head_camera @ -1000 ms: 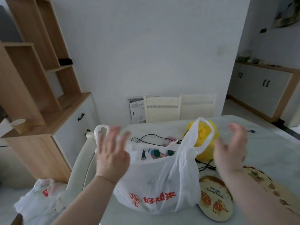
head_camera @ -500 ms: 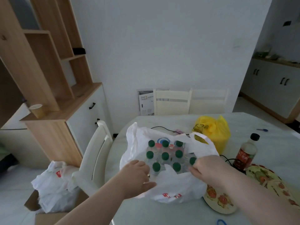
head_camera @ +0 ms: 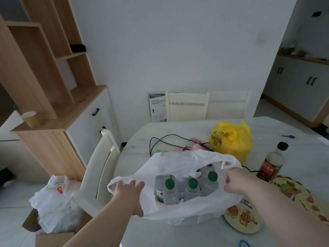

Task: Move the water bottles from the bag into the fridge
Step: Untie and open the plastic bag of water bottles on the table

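A white plastic bag (head_camera: 179,166) stands on the pale table (head_camera: 181,236), pulled wide open at the mouth. Inside it stand several clear water bottles (head_camera: 191,190) with green caps, packed close together. My left hand (head_camera: 129,195) grips the bag's left edge by the handle loop. My right hand (head_camera: 238,180) grips the right handle and holds that side out. No fridge is in view.
A yellow bag (head_camera: 231,139), black cables (head_camera: 165,139) and a dark sauce bottle (head_camera: 271,164) lie behind the white bag. Patterned plates (head_camera: 243,216) sit at the right. A white chair (head_camera: 101,168) stands left of the table, a box of bags (head_camera: 53,207) on the floor.
My hands went from raised and open above the bag to holding its two sides. The bag's mouth is now spread wider and the bottles show more clearly.
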